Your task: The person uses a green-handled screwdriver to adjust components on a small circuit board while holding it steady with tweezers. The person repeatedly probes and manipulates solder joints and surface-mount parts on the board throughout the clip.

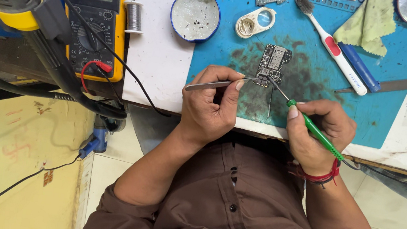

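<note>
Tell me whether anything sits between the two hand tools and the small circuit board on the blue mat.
Nothing visible does. The tweezers in the left hand and the green-handled tool in the right hand both reach the circuit board over bare blue mat. The toothbrush lies off to the side.

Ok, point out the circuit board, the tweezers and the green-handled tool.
circuit board [273,64], head view, on the middle of the board's face.
tweezers [208,84], head view, on the metal shaft left of the left hand's thumb.
green-handled tool [320,135], head view, on the green handle by the right hand.
</note>
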